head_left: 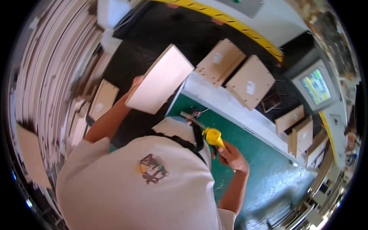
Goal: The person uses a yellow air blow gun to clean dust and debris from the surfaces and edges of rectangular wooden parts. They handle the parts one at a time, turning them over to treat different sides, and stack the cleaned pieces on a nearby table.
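My left hand (pixel 138 81) is closed on the edge of a pale wooden board (pixel 161 80), which is held up and tilted over the dark work surface. Most of those fingers are hidden behind the board. Lower and to the right, my right hand (pixel 232 156) is wrapped round a yellow gun-shaped tool (pixel 212 137) with a long, thin front part pointing up and left. The tool is in front of my body, apart from the board.
Two stacks of drilled boards (pixel 220 61) (pixel 251 82) stand on the machine's pale ledge (pixel 230 103). More panels (pixel 303 136) lean farther right, below a screen (pixel 316 86). Long stacked boards (pixel 57 50) fill the left side. The floor (pixel 253 143) is green.
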Demonstrator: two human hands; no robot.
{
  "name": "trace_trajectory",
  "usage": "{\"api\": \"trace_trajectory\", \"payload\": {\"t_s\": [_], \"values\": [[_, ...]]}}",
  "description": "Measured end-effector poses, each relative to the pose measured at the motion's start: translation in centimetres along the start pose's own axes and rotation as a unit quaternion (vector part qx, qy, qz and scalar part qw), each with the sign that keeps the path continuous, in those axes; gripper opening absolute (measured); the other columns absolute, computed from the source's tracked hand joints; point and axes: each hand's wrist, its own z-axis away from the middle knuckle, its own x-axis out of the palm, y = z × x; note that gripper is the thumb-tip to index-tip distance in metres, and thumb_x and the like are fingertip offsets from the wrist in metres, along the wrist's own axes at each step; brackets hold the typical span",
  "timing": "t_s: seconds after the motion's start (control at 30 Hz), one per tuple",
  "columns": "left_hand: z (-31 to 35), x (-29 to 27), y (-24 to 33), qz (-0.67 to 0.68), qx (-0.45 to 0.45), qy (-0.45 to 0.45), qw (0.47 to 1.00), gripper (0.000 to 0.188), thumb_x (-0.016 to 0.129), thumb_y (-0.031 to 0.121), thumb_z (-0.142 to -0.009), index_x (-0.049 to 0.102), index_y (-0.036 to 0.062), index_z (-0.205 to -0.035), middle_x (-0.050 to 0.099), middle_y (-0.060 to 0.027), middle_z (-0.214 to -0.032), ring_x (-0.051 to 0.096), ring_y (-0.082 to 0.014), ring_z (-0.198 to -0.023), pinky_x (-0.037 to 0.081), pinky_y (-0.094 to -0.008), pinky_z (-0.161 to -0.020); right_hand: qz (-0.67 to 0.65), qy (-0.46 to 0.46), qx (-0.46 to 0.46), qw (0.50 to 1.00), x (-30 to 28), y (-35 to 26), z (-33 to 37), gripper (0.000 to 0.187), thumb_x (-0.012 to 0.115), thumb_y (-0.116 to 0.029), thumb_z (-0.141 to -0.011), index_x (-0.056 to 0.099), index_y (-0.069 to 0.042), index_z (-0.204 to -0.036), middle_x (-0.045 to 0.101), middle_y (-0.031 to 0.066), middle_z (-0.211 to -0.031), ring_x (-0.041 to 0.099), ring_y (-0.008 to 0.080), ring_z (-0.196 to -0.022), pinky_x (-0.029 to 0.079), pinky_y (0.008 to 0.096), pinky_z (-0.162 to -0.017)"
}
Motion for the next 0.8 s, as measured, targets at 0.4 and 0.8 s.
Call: {"api": "trace_trajectory", "payload": {"t_s": [0.4,0.8], "values": [[-4.1,-4.1,-1.4,0.075,0.064,0.009,0.995,0.076,0.059,0.055,-0.096,0.045,0.0088,-0.155,0.059,-0.0208,-0.142,0.065,-0.0342,-0.122,0.056,-0.0516,-0.1,0.041,0.116,-0.058,0.991,1.3,-1.3,-1.9,0.049,0.053,-0.046,-0.108,0.059,-0.002,-0.13,0.063,-0.0016,-0.08,0.041,0.0035,-0.05,0.033,0.0223,-0.045],[-3.6,-8.3,-6.1,-0.822,0.104,0.298,0.474,0.111,0.088,0.054,-0.063,0.04,0.0228,-0.158,0.034,-0.0139,-0.162,0.027,-0.0489,-0.148,0.024,-0.0717,-0.112,0.326,-0.006,0.038,0.944,3.2,-5.8,-6.1,0.041,0.05,-0.037,-0.11,0.058,-0.005,-0.134,0.062,-0.0011,-0.084,0.045,0.0044,-0.056,0.038,0.022,-0.051]]}}
